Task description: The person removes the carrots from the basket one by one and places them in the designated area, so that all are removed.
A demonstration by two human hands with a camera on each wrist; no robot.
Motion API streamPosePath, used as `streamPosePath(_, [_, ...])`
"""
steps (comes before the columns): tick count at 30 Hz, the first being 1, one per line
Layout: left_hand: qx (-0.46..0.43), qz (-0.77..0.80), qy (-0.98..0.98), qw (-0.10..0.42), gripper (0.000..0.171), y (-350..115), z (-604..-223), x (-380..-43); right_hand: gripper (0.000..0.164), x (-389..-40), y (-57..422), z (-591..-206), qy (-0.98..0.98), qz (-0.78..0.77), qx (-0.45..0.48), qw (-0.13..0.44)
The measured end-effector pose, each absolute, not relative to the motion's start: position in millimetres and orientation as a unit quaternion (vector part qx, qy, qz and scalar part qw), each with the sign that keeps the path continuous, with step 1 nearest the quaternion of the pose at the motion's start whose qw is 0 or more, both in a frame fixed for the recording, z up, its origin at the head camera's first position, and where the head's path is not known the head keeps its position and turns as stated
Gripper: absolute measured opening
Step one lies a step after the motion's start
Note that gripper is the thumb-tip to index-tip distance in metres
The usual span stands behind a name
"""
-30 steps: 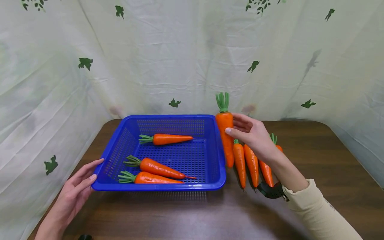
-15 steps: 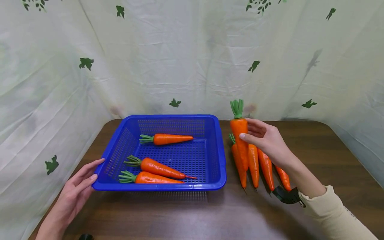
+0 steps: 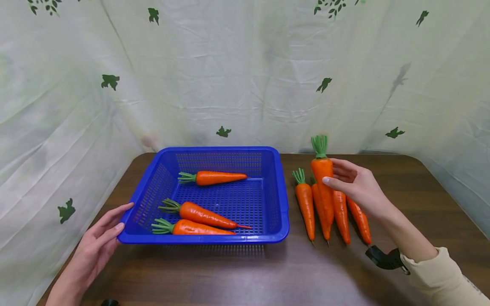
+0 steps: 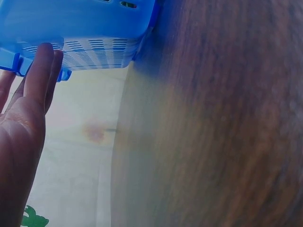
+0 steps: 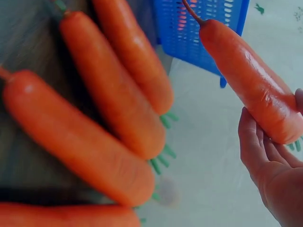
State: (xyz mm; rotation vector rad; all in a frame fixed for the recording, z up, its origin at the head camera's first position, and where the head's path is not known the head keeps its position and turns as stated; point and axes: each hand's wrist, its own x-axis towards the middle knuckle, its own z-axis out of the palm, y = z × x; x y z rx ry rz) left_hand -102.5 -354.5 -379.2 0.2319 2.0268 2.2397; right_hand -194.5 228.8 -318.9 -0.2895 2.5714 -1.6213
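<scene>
My right hand (image 3: 361,187) holds an orange carrot (image 3: 323,187) upright, green top up, between thumb and fingers. It hovers in front of a row of several carrots (image 3: 305,208) on the table, partly covering one. In the right wrist view, the held carrot (image 5: 255,80) points its thin tip toward the basket. At the left front corner of a blue plastic basket (image 3: 283,212), my left hand (image 3: 92,246) pinches the rim; in the left wrist view its fingers (image 4: 40,75) lie along the outside. Inside the basket are three carrots (image 3: 206,213), two near the front and one farther back.
The brown wooden table (image 3: 237,276) ends at a pale curtain (image 3: 245,76) printed with green leaves, hanging behind and on both sides. A black strap (image 3: 384,258) sits at my right wrist. A small dark object (image 3: 110,302) shows at the bottom edge.
My right hand has moved to the right and a little lower with the carrot, from beside the basket's rim to over the row. The left hand and basket stay put.
</scene>
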Motion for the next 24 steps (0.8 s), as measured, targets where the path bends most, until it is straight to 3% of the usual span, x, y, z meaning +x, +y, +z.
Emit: streamPosePath(24, [0.096, 0.740, 0.664, 0.045, 0.047, -355, -382, -102, 0.070, -183, 284, -338, 0.871, -0.489, -0.047, 0.032])
